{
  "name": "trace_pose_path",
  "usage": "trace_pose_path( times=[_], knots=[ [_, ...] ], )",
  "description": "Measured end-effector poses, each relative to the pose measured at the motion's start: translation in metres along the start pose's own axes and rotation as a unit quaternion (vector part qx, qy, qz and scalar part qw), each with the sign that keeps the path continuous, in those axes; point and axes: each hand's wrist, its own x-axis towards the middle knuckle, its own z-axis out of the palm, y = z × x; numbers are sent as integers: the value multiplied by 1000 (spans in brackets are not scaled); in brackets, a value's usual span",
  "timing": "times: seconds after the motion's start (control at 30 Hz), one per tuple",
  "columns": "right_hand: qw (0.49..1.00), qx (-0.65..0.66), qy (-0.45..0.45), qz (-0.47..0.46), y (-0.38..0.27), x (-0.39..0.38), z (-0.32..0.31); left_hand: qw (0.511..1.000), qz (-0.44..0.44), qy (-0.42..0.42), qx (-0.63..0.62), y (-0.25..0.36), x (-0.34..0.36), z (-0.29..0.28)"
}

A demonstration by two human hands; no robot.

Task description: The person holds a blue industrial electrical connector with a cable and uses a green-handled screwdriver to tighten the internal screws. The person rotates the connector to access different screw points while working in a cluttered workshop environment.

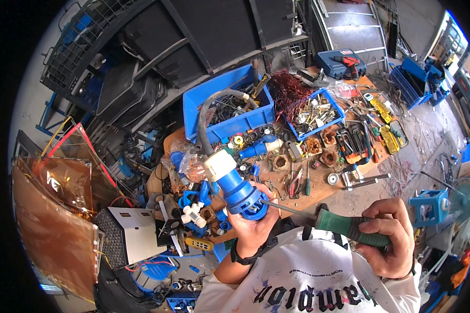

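My left hand point(253, 228) is wrapped round a blue industrial plug point(231, 183) with a cream collar at its cable end. A thick grey cable point(202, 128) leaves that collar and arches up over the blue crate. The plug's open end is turned toward my right side. My right hand point(394, 241) grips the green and black handle of a screwdriver point(344, 224). Its long shaft points left, and the tip reaches into the plug's open end. Whether the tip sits on a screw is too small to tell.
A blue crate point(230, 125) of cables stands on the wooden table point(324, 181), beside a tray point(318, 112) of metal parts. Pliers point(294, 183), hex keys and a clamp point(360, 180) lie to the right. Blue and white connectors point(193, 214) crowd the left, near a white box point(136, 235).
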Motion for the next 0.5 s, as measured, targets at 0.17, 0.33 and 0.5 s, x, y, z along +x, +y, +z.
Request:
trace_pose_path(
  times=[0.17, 0.33, 0.5],
  knots=[
    [999, 1, -2, -32, 3, 1, 0, 1000, -15, -9, 2, 2, 0, -1],
    [1000, -6, -28, -12, -2, 7, -4, 1000, -1, -13, 28, -2, 2, -2],
    [999, 11, -30, -2, -4, 7, -3, 1000, -7, -14, 18, -1, 2, -3]
  ],
)
